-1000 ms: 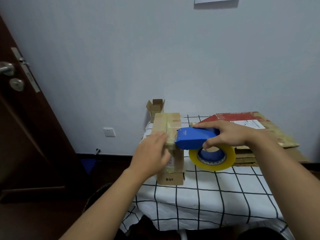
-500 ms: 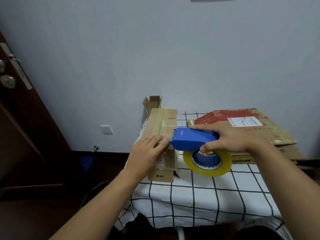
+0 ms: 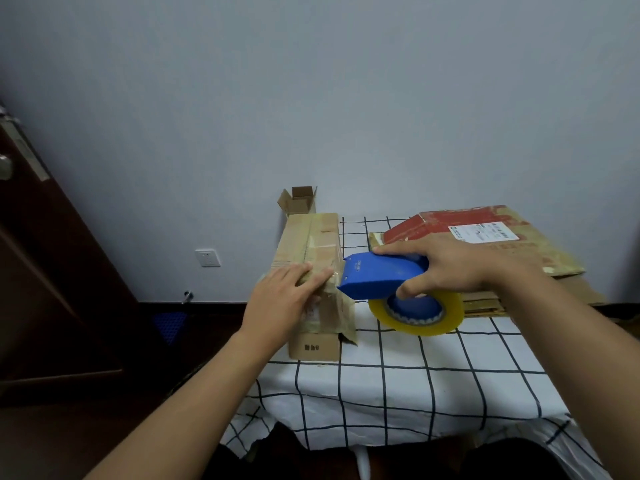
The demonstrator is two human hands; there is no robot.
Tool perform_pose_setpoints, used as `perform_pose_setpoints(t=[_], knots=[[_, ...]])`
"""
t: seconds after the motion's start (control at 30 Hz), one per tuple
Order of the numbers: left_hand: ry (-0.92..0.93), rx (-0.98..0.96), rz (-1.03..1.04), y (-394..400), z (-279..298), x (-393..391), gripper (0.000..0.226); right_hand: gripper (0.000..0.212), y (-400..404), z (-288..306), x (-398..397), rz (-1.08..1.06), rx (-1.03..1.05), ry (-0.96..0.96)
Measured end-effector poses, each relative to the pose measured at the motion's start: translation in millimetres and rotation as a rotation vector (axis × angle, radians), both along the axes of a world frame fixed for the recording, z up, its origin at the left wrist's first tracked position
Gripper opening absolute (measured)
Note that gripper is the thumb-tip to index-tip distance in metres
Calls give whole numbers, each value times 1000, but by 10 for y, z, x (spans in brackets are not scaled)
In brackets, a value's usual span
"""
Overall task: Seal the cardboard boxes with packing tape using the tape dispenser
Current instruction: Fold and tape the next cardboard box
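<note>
A long cardboard box [image 3: 313,271] lies at the left edge of the worktop [image 3: 415,382], which is covered by a white grid-patterned cloth. The left hand [image 3: 282,301] rests flat on the box top, fingers [image 3: 304,271] extended and holding nothing. The right hand [image 3: 446,265] grips the blue tape dispenser [image 3: 377,275], fingers curled round its body, its front edge against the box's right side. The yellow tape roll [image 3: 417,311] hangs beneath. Flattened cartons [image 3: 502,244] lie behind; a small open box [image 3: 299,200] stands by the wall.
</note>
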State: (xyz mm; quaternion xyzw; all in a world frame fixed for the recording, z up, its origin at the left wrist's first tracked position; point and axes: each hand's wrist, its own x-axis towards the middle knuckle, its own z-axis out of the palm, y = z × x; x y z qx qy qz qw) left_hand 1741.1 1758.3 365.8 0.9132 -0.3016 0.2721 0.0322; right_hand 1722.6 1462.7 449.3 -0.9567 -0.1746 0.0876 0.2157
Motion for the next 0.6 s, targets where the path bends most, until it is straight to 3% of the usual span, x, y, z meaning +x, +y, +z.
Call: perform_pose_setpoints(t=[0.17, 0.33, 0.6], knots=[[-49, 42, -15, -13, -21, 10, 70, 72, -103, -21, -48, 10, 84, -7], [-76, 18, -24, 102, -64, 69, 71, 63, -200, -3, -99, 22, 42, -35], [-34, 62, 2, 81, -319, 30, 68, 72, 28, -150, 28, 58, -206, 32]])
